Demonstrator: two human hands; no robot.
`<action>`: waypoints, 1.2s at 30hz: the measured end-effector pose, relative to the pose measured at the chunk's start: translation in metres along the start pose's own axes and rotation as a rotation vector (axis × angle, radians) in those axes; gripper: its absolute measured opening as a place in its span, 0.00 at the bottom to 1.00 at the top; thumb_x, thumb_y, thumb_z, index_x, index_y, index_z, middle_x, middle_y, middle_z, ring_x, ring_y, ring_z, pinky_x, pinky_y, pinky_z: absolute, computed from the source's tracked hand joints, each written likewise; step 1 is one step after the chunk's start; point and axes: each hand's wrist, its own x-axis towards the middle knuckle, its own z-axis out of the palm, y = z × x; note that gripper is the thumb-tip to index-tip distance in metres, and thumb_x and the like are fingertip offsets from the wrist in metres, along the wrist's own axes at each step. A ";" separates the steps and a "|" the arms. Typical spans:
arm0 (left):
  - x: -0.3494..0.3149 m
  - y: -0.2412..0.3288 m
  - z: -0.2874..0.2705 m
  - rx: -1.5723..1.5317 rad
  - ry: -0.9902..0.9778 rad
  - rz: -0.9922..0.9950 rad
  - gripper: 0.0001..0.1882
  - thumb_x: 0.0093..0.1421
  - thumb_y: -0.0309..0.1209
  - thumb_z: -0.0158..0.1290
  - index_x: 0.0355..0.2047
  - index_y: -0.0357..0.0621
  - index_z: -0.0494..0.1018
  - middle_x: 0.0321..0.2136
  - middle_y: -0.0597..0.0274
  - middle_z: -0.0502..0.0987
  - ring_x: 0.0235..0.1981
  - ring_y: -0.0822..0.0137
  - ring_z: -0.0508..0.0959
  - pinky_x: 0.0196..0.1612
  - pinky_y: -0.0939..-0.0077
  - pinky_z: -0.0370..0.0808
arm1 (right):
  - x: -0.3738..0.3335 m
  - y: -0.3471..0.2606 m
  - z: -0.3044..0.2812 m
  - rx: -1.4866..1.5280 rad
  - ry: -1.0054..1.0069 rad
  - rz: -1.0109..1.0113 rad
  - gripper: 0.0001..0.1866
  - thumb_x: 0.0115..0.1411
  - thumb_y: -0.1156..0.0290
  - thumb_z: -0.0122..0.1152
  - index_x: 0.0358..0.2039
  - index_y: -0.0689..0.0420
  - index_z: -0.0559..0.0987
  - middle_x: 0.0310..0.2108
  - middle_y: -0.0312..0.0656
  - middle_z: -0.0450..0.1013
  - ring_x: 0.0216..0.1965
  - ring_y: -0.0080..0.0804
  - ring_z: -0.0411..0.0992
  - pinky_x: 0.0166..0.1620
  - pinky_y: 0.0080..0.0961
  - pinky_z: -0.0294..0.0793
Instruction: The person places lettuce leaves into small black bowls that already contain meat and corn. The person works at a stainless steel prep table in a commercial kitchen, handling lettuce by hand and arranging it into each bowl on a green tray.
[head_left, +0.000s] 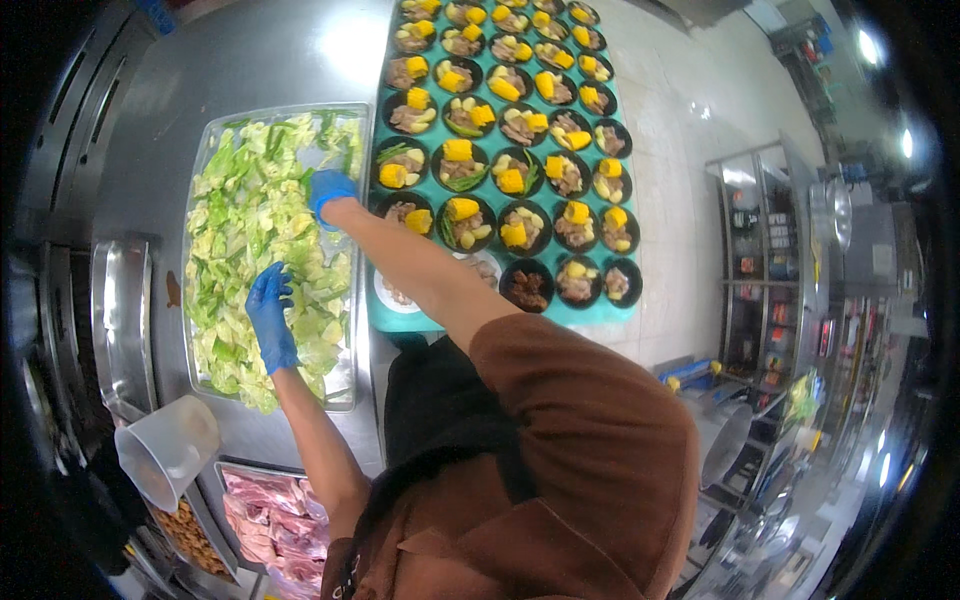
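Note:
Both of my hands wear blue gloves over a metal tray [357, 375] spread with chopped cabbage [240, 250]. My left hand [270, 315] is above the middle of the cabbage, fingers slightly curled and apart, with nothing visible in them. At the tray's right edge, my right hand [332, 196] reaches down beside green beans [350, 140]; its fingertips are hidden. Rows of black bowls [522, 228] stand on a green surface [600, 314] to the right. They hold meat, pale chunks and corn pieces [462, 209], and a few also hold green beans. My right forearm partly covers the nearest row.
Nearer me on the left stand a translucent plastic container [165, 450], a tray of raw meat [270, 520] and a tray of brown pieces [190, 535]. An upright metal tray [121, 325] is at the left. Metal shelving [765, 270] stands at the far right.

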 end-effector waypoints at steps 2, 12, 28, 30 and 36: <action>-0.014 0.005 -0.005 0.008 0.037 -0.005 0.14 0.62 0.30 0.49 0.46 0.42 0.78 0.34 0.64 0.79 0.30 0.76 0.73 0.30 0.83 0.67 | -0.009 -0.013 -0.016 0.129 -0.096 0.023 0.16 0.56 0.62 0.58 0.41 0.57 0.80 0.46 0.53 0.75 0.48 0.48 0.74 0.49 0.40 0.75; -0.056 0.025 0.018 0.070 0.024 -0.035 0.16 0.62 0.32 0.50 0.48 0.41 0.76 0.39 0.63 0.78 0.35 0.74 0.73 0.36 0.80 0.69 | -0.035 -0.005 -0.074 1.437 -0.160 0.338 0.11 0.54 0.71 0.61 0.37 0.63 0.76 0.30 0.49 0.76 0.27 0.35 0.74 0.30 0.31 0.74; -0.129 -0.030 -0.034 0.080 0.129 -0.165 0.18 0.63 0.32 0.46 0.52 0.45 0.74 0.39 0.66 0.77 0.32 0.76 0.71 0.35 0.83 0.66 | -0.237 0.434 -0.257 1.405 0.541 0.716 0.09 0.57 0.71 0.60 0.39 0.53 0.74 0.30 0.36 0.74 0.28 0.25 0.72 0.32 0.24 0.72; -0.132 -0.045 -0.059 0.094 0.149 -0.143 0.19 0.64 0.37 0.44 0.53 0.49 0.74 0.40 0.68 0.76 0.33 0.76 0.70 0.37 0.82 0.65 | -0.250 0.491 -0.265 1.411 0.589 0.771 0.08 0.58 0.74 0.58 0.39 0.54 0.74 0.29 0.37 0.74 0.27 0.26 0.72 0.29 0.24 0.73; -0.149 -0.045 -0.075 0.111 0.136 -0.194 0.21 0.65 0.36 0.42 0.57 0.54 0.70 0.45 0.71 0.74 0.37 0.77 0.67 0.44 0.78 0.63 | -0.229 0.584 -0.271 1.154 0.570 0.835 0.06 0.56 0.79 0.56 0.36 0.60 0.76 0.26 0.39 0.73 0.22 0.27 0.71 0.24 0.22 0.73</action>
